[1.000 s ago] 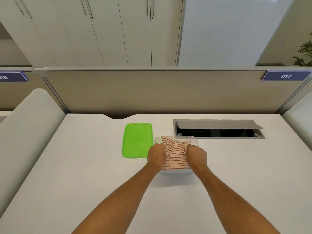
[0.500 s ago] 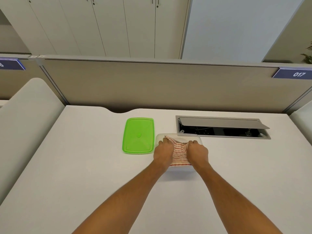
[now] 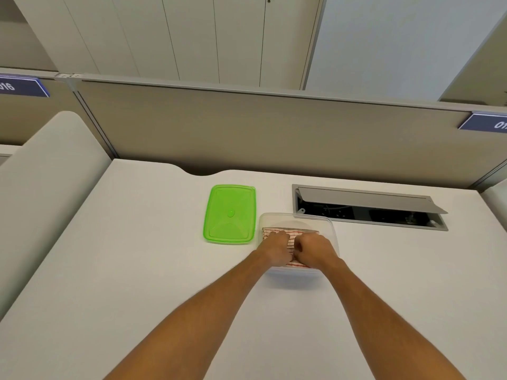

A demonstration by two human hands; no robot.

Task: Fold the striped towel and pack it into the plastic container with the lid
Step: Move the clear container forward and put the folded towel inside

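One view only — a wide-angle camera worn on the person's head, looking forward and down across the white desk [image 3: 115, 270] toward the beige partition [image 3: 274, 133] at its far edge. Both forearms enter from the near edge and meet near the centre, close under the lens. Straight lines bow at the borders, and cabinet doors [image 3: 192, 37] fill the far top — no second view overlaps.

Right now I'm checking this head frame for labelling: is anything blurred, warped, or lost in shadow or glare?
Head view: wide-angle bending bows the beige partition top; soft even light, no glare; a faint shadow under the clear plastic container; the red-striped towel and both fists, left hand, right hand, look slightly soft; the flat green lid is crisp.
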